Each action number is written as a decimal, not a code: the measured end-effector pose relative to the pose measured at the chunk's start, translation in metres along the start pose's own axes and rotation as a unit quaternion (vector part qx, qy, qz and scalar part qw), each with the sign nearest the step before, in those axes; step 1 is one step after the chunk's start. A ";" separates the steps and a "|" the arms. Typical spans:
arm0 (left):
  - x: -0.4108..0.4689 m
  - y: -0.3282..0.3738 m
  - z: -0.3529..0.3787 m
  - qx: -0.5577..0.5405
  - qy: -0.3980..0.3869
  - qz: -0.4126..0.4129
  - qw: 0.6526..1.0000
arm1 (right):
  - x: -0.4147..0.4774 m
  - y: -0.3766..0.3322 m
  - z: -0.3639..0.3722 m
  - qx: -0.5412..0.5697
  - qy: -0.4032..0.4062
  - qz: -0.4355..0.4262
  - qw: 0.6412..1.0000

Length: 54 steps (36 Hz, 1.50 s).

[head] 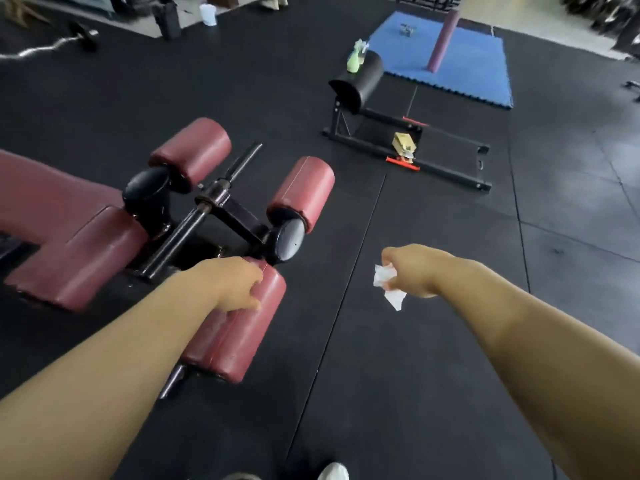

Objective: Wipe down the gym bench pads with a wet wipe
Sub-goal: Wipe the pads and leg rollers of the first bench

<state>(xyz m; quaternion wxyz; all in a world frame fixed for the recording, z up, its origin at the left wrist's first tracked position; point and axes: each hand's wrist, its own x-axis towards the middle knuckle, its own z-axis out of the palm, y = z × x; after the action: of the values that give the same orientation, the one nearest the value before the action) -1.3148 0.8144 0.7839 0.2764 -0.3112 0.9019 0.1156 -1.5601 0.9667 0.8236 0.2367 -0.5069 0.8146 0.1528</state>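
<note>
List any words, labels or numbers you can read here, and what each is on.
No text can be read in this view.
Tan box on the black frame: any print is too blurred.
Green bottle: label too small to read.
Red pads: no print shows.
Wipe in the right hand: plain white.
</note>
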 end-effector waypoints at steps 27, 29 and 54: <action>0.180 0.030 -0.103 -0.176 0.131 -0.268 0.938 | 0.252 0.069 -0.160 -0.172 0.030 -0.210 0.962; 0.196 0.026 -0.114 -0.178 0.132 -0.282 0.934 | 0.274 0.076 -0.176 -0.173 0.052 -0.210 0.961; 0.309 0.083 -0.159 -0.349 0.080 -0.628 0.690 | 0.489 0.007 -0.270 -0.399 -0.037 -0.534 0.744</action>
<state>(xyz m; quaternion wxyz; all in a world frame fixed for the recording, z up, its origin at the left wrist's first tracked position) -1.6360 0.6650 0.7412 0.0825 -0.8874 0.4088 0.1964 -1.8118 0.4692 0.7868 0.0853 -0.9015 0.2657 0.3308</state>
